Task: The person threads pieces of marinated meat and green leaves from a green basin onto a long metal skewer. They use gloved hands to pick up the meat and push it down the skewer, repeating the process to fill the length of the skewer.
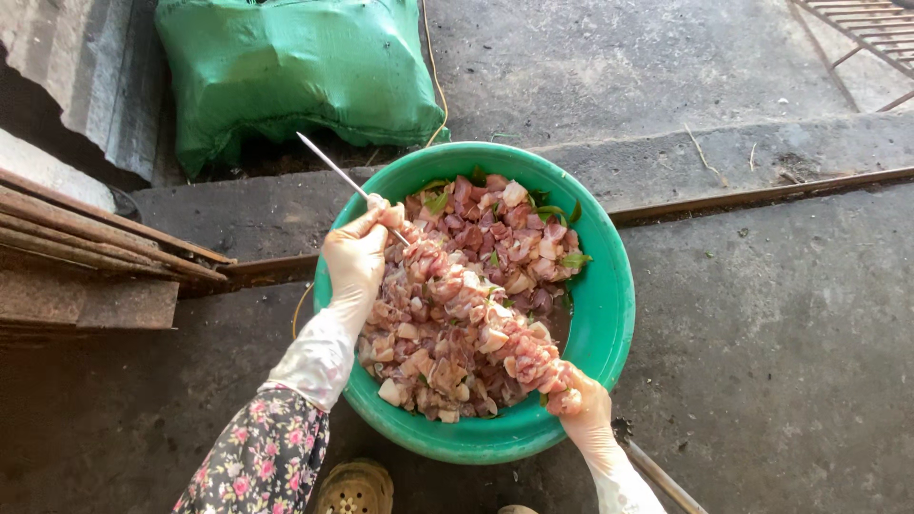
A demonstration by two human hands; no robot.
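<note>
- Green plastic basin on a grey concrete floor, heaped with raw pink meat cubes and a few green leaf bits.
- Thin metal skewer slanting across the basin from upper left to lower right, bare tip poking out past the rim toward a green sack.
- Threaded meat packed along most of the skewer, lying just above the loose heap.
- Left hand, gloved in pale thin plastic, fingers pinched around the upper end of the threaded meat, right where the bare skewer comes out.
- Right hand, gloved the same way, fingers closed around the lower end of the threaded meat, at the basin's near right rim.
- Floral sleeve on the left forearm, below the glove cuff.
- Stacked rusty metal strips at the left, well apart from the basin.
- Corrugated grey sheet in the upper left corner, beside the sack.
- Small round perforated metal object at the bottom edge, just below the basin.
</note>
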